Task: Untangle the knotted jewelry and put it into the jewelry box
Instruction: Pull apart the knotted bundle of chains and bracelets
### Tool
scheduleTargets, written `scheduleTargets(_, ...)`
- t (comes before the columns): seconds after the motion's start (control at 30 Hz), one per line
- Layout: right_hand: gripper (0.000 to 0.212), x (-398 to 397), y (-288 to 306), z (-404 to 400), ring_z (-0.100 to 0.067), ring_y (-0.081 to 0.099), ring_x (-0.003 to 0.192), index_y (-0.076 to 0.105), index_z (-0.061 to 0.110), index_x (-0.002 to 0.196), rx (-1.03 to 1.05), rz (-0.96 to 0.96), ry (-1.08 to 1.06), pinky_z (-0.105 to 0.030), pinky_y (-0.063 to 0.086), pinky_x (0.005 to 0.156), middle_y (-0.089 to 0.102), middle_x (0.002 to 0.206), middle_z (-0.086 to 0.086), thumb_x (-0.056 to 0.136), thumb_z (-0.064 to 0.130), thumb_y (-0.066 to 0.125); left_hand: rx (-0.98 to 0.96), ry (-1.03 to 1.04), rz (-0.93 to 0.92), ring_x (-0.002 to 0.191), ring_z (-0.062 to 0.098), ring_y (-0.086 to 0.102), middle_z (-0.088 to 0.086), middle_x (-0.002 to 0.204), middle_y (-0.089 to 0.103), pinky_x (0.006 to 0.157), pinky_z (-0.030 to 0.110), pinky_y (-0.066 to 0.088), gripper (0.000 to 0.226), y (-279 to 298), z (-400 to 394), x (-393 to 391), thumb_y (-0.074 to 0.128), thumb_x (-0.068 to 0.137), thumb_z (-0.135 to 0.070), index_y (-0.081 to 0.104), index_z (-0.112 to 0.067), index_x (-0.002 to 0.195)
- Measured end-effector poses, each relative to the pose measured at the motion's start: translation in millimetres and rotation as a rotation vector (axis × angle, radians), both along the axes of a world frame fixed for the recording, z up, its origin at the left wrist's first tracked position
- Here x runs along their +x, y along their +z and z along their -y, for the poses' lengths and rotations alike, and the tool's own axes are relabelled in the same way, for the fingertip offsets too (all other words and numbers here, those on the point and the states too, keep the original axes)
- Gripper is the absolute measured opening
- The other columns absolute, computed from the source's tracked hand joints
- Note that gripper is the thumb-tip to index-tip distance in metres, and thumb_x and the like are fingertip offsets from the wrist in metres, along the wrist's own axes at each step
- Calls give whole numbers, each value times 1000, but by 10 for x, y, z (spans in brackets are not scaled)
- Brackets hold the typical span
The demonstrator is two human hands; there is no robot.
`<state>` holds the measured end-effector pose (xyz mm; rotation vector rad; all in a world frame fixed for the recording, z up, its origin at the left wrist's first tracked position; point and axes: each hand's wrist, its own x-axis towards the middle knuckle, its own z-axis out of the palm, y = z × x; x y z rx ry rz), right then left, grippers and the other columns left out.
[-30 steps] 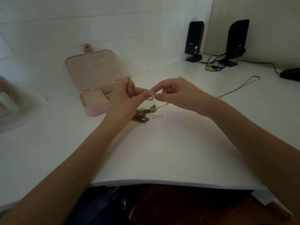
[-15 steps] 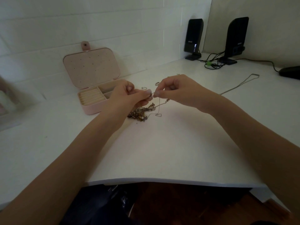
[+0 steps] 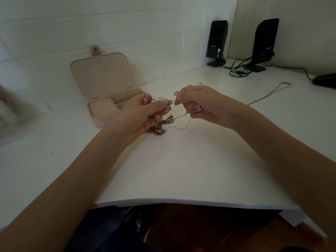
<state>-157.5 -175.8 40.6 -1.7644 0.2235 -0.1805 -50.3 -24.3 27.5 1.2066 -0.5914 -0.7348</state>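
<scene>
Both hands: we have them raised just above the table (image 3: 181, 170), fingertips nearly meeting, so the thin chain (image 3: 179, 116) stays taut between them.
Left hand (image 3: 145, 115): our thumb and forefinger are pinched tight on a small ring-like piece at the chain's end; the other fingers curl under, out of the way.
Right hand (image 3: 198, 102): fingers are curled narrow, pinching the chain near its top, with a loop hanging below the knuckles. We judge this is so one strand can be teased free.
Tangle (image 3: 160, 126): the gold and silver knot lies on the table under our left hand, and the chain runs down to it, so it is not yet free.
Jewelry box (image 3: 107, 95): pink, lid propped open against the wall, just beside the left hand. We reckon it is kept near for a short drop-off; what its compartments hold we cannot tell.
Loose necklace (image 3: 269, 93): stretched out well to the right, apart from the knot.
Speakers (image 3: 217, 42): two black ones stand at the back.
Progress: early, we judge, with most of the knot left.
</scene>
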Motion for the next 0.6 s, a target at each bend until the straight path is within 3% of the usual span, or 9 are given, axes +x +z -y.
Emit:
scheduleTargets(0.2,8,4,2,-31,-7,24,46,57,13,85,-38,58,-21,-21,19,48,31,48,11,93,11,54,20,9,-93,60,8,63,0,66,64,45,13,39,36,-5,12,5,64,82,-2,34,-18,69)
scheduleTargets(0.27,6,0,7,-49,-7,24,46,56,12,88,-38,80,-32,-22,19,49,31,48,10,93,11,53,15,-31,-126,61,7,64,1,71,65,45,12,40,27,9,13,7,68,73,-7,44,-13,84)
scheduleTargets(0.33,5,-4,8,-75,-8,24,47,56,12,88,-38,100,-37,-23,19,49,31,50,8,93,10,54,20,-57,-176,61,7,64,1,73,64,46,11,41,37,20,8,4,68,67,-8,45,-13,95)
scheduleTargets(0.47,15,0,24,-98,-9,22,48,52,16,79,32,141,-36,-22,17,47,30,52,6,92,8,54,50,-84,-267,55,6,62,2,68,64,42,11,40,13,44,3,-28,60,71,-3,55,-6,82)
scheduleTargets(0.6,13,-15,51,-39,-8,22,47,55,15,80,39,119,-31,-23,15,48,30,51,7,92,13,59,65,-90,-257,55,5,61,1,67,65,42,11,39,16,41,5,-45,60,67,-5,58,-4,83)
